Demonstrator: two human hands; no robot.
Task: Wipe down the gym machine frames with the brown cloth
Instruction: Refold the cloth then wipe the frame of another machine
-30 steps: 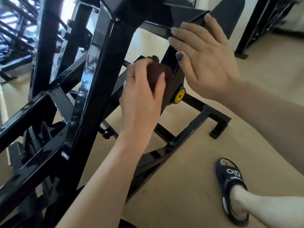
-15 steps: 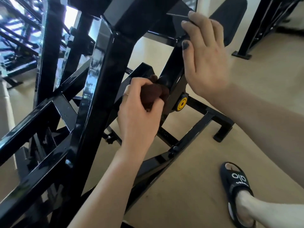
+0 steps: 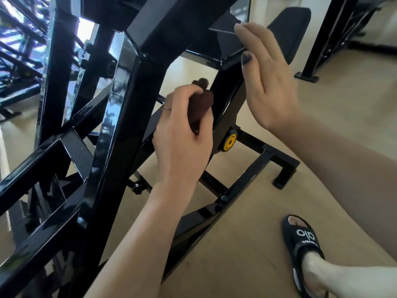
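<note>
Rubbing the bunched, soft brown cloth against a slanted black steel strut, my left hand grips the wad with curled fingers; the cloth lies between my palm and the strut. Below my left wrist runs a glossy, square-section black frame bar, smooth and reflective. Just right of my left hand sits a round yellow plastic pivot cap, which I judge likely to snag loose cloth folds. My right hand, fingers straight, rests flat against the upper edge of the strut, apart from the left. That metal edge looks thin, so pressing hard there could hurt my fingertips. Beyond my right hand stands a matte black padded backrest, which a sideways push might swing.
</note>
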